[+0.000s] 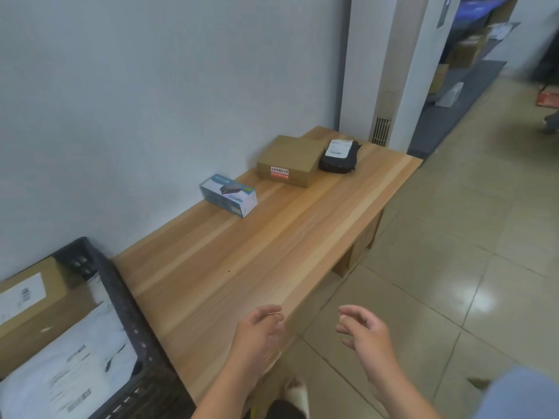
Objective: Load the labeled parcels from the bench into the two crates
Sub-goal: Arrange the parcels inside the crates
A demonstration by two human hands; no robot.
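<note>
Three parcels lie on the far part of the wooden bench (242, 261): a small blue-and-white box (227, 195) by the wall, a brown cardboard box (287, 160) with a red-and-white label, and a black pouch (338, 157) with a white label beside it. A dark crate (127, 303) at the lower left holds a labeled cardboard box (33, 303) and a white mailer bag (66, 367). My left hand (257, 334) hovers at the bench's near edge, fingers loosely curled, holding nothing. My right hand (363, 331) hangs over the floor, relaxed and empty.
A white wall runs along the bench's left side. Tiled floor (453, 267) spreads to the right. A white pillar (390, 71) with a vent stands beyond the bench. Shelves with boxes (465, 49) line the far right background.
</note>
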